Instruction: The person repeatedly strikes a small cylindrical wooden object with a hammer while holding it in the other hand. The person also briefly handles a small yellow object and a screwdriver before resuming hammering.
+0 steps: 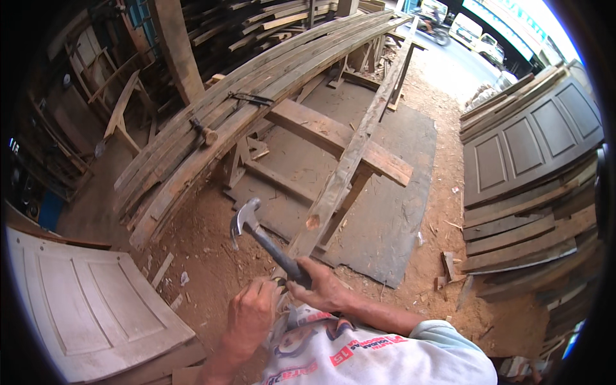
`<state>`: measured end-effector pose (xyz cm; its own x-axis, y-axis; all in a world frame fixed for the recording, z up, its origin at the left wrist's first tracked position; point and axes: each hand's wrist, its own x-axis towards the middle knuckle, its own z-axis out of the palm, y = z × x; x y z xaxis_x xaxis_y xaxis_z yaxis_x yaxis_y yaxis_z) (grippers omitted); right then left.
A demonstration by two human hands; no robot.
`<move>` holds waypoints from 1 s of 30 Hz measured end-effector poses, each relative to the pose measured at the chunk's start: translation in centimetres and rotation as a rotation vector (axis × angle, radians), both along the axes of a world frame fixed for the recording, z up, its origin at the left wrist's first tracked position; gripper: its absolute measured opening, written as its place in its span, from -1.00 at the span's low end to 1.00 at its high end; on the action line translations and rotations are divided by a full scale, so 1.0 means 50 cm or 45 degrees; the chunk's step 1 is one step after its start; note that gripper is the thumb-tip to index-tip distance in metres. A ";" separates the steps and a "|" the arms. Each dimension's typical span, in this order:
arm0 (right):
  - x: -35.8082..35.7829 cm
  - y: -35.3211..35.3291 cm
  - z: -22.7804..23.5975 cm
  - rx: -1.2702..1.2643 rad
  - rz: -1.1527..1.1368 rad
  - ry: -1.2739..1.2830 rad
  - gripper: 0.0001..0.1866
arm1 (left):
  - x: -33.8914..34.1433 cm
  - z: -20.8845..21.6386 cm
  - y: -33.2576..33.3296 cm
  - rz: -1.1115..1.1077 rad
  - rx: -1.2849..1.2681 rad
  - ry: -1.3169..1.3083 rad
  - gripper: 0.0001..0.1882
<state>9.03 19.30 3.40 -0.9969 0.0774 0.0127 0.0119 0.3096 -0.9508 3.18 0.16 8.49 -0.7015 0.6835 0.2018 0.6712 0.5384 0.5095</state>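
My right hand [322, 287] is wrapped round the lower handle of a claw hammer [266, 242]. The hammer's metal head points up and away to the left. Close beside it, my left hand [253, 310] is curled closed, its fingertips at a small dark and yellow thing [280, 282] that I cannot make out. Both hands are just in front of my shirt, over the near end of a long wooden beam [346, 168]. The beam runs away from me across a thick wooden crosspiece [308, 127].
Long planks [212, 128] lie on trestles at left, with a wooden-handled tool [204, 133] and a metal clamp [251, 99] on them. A pale panelled door [83, 301] stands near left. At right, a dark door [532, 138] leans above stacked boards [520, 234]. A road with vehicles lies beyond.
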 end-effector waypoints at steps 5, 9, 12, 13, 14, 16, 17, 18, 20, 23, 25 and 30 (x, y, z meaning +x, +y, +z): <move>-0.008 0.015 0.004 -0.111 0.116 -0.168 -0.48 | 0.004 -0.005 0.015 -0.018 -0.044 0.029 -0.86; -0.012 0.014 -0.004 -0.140 0.143 -0.212 -0.47 | -0.001 -0.043 0.012 0.050 0.029 0.040 -0.87; -0.036 0.022 0.025 -0.029 0.185 -0.292 -0.46 | -0.006 -0.065 0.009 0.169 0.160 -0.038 -0.87; -0.042 0.024 0.030 0.005 0.192 -0.296 -0.46 | -0.007 -0.074 0.009 0.211 0.223 -0.084 -0.86; -0.049 0.026 0.034 0.039 0.200 -0.302 -0.45 | -0.010 -0.078 0.012 0.256 0.269 -0.146 -0.86; -0.059 0.031 0.033 0.066 0.222 -0.271 -0.45 | -0.007 -0.088 0.017 0.341 0.354 -0.289 -0.86; -0.060 0.035 0.034 0.077 0.232 -0.266 -0.45 | -0.009 -0.097 0.017 0.356 0.380 -0.348 -0.88; -0.062 0.038 0.042 0.105 0.235 -0.276 -0.46 | -0.019 -0.109 0.016 0.373 0.407 -0.409 -0.90; -0.077 0.031 0.069 0.156 0.280 -0.282 -0.48 | -0.024 -0.099 0.012 0.416 0.465 -0.523 -0.86; -0.087 0.030 0.034 0.163 0.250 -0.152 -0.51 | -0.046 -0.091 0.003 0.329 0.389 -0.600 -0.86; -0.089 0.018 0.036 0.206 0.176 -0.204 -0.52 | -0.065 -0.098 -0.007 0.233 0.373 -0.536 -0.90; -0.097 0.002 0.023 0.104 0.133 -0.465 -0.45 | -0.071 -0.098 -0.019 0.078 0.423 -0.741 -0.91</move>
<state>4.18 19.38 4.58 -0.9394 -0.0114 -0.3426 0.3094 0.4018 -0.8619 -0.38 -0.78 3.61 -0.7950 0.6059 -0.0282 0.2101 0.3187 0.9243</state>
